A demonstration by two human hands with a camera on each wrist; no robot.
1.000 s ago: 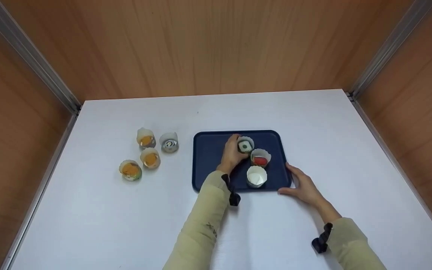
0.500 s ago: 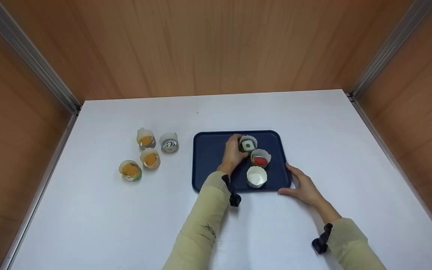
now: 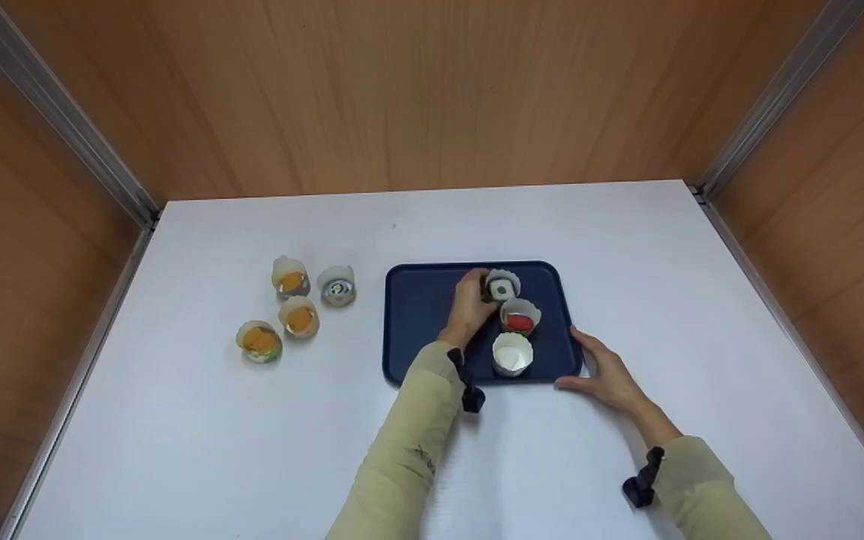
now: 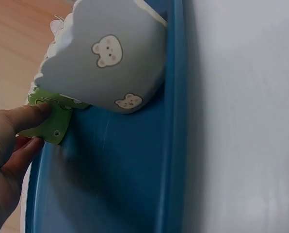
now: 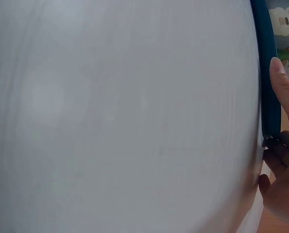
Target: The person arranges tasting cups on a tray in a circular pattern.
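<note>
My left hand [image 3: 468, 307] holds a paper baking cup [image 3: 503, 274] with a white piece inside, near the back of the blue tray [image 3: 428, 315]. In the left wrist view the thumb and fingers pinch the green wall of this cup [image 4: 55, 121]. Just in front stands another baking cup [image 3: 529, 307] with a red piece in it. Nearest the tray's front edge is a white-lined cup [image 3: 513, 354]; its grey-blue, bear-printed side [image 4: 110, 63] fills the top of the left wrist view. My right hand [image 3: 608, 376] grips the tray's front right corner, thumb on the front edge, fingers along the side.
Left of the tray, on the white table [image 3: 289, 450], several baking cups stand grouped: three with orange pieces, such as the front one [image 3: 260, 342], and one with a black-and-white swirl [image 3: 338, 289]. Wooden panels [image 3: 432, 97] enclose the back and sides.
My left hand has slid the held cup a little to the right across the tray, into line behind the cup with the red piece. The right hand and tray have stayed put.
</note>
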